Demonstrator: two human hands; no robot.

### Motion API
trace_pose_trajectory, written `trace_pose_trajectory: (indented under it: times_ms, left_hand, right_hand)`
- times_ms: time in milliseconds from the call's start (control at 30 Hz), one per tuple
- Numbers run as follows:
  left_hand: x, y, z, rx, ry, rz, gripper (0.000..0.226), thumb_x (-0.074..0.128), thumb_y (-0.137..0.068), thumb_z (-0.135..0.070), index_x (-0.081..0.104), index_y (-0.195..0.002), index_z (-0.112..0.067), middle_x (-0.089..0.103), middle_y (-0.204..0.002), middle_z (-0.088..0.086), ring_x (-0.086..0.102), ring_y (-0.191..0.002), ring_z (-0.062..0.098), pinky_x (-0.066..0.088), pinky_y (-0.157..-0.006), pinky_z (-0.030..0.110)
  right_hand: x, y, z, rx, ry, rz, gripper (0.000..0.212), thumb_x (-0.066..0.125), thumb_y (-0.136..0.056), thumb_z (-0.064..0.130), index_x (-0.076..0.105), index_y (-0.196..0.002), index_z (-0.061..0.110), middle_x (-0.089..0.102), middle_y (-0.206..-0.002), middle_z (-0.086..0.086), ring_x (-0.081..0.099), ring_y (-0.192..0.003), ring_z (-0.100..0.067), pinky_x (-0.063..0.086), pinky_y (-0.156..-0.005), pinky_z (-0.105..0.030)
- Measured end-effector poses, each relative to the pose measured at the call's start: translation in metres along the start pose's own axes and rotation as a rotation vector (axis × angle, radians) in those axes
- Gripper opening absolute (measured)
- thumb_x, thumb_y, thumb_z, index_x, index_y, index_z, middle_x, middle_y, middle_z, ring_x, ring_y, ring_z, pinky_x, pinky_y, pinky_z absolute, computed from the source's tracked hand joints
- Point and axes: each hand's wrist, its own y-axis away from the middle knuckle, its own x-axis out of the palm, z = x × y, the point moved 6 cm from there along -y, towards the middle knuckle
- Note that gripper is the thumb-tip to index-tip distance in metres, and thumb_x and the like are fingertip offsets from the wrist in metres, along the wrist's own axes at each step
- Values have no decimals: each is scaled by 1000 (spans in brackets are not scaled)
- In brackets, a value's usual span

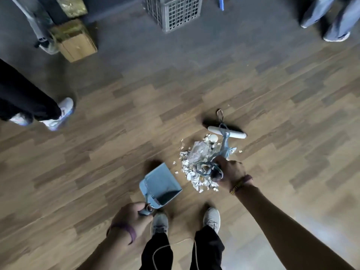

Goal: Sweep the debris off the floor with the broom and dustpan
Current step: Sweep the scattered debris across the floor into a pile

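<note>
A pile of white debris, paper scraps and a crumpled clear wrapper, lies on the wooden floor ahead of my feet. My right hand grips the top of the broom handle; the broom's white head with dark bristles rests on the floor just beyond the pile. My left hand holds the handle of a blue dustpan, which sits on the floor left of the pile with its mouth facing away from me, a small gap from the scraps.
A grey plastic crate stands at the far middle. Cardboard boxes sit at the far left. One person's legs and shoes are at the left, another's at the far right. My own shoes are below the pile.
</note>
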Motion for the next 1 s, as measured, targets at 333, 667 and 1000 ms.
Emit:
trace_pose_trajectory:
  times_ms: [333,667,1000]
  left_hand:
    - [20,-30,15,108,-287,-159,9,60,-79,-41,62,-85,-36,71,-78,-4,68,-82,25,51,-67,29]
    - [54,-36,40,76,-458,-123,27,45,-89,-44,54,-66,-33,71,-81,0,66,-83,24,48,-67,27]
    - [49,-51,-6,119,-392,-185,33,45,-89,-41,63,-78,-16,71,-77,4,70,-73,26,56,-72,33]
  right_hand:
    - [-7,-1,26,-34,-102,-259,81,16,-53,62,62,-108,23,66,-106,-7,61,-99,-30,46,-75,-31]
    - [-20,-68,-41,110,-185,-266,40,58,-82,51,56,-117,31,68,-103,-8,64,-96,-33,53,-83,-37]
    - [-3,-36,-6,96,-63,-173,33,47,-90,28,65,-108,7,67,-97,-16,63,-93,-33,53,-84,-43]
